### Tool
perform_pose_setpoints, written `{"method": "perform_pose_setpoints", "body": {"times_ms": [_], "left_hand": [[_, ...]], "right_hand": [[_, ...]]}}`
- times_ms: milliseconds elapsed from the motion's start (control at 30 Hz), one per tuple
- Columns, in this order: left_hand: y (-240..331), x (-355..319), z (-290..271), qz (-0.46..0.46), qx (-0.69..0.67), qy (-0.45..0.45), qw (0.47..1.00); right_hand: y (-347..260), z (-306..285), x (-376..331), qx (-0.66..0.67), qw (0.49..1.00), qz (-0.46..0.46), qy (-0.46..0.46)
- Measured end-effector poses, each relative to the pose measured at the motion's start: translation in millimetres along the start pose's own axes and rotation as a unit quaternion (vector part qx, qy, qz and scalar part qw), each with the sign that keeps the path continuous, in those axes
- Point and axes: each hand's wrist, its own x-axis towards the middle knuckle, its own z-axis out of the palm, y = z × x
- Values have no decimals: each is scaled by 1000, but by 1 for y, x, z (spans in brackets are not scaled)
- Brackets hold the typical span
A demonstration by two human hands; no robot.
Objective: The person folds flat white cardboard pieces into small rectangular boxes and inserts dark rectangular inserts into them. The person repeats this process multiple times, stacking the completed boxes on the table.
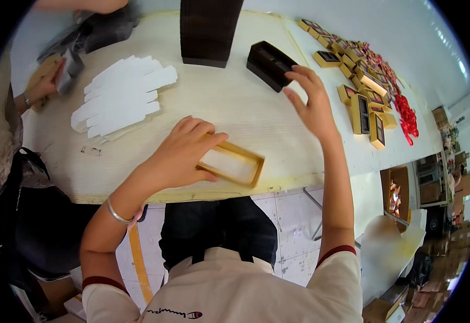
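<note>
A small gold rectangular box [256,164] with a white inside lies open-topped at the table's near edge. My left hand [184,153] is closed over its left end, fingers on the far wall and thumb on the near side. Farther right, my right hand [311,99] is at the right end of a short stack of black trays [264,62] with hollow compartments. Its thumb and fingers are apart, with the fingertips at the trays' edge. Whether they press on it cannot be made out. Left of it stands a tall black stack [209,32].
Flat white card pieces [122,97] lie in a pile on the left of the table [202,97]. Many gold boxes with dark inserts [360,114] and red ribbons [405,116] crowd the right. At far left a co-worker's hand [49,83] holds a blurred grey thing.
</note>
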Motion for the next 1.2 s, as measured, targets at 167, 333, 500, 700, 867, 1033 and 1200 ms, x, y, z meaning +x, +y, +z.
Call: {"method": "perform_pose_setpoints", "body": {"times_ms": [167,333,500,700,867,1033,1200], "left_hand": [[6,-6,3,-56,21,68,996],[11,-22,0,-52,-11,131,990],[26,-35,-20,-44,-21,119,992],[24,-28,-25,-66,-13,109,992],[-28,-41,18,-61,8,144,988],[-17,-30,-3,-98,-49,114,987],[-9,-25,-22,-67,-107,126,984]], "right_hand": [[24,32,38,-165,986,-1,0],[-4,31,37,-80,991,29,99],[-28,13,39,12,990,55,127],[-15,15,48,101,964,10,247],[-42,26,9,294,904,147,275],[-103,-7,-30,344,879,328,29],[-113,-26,-25,317,803,463,-200]]}}
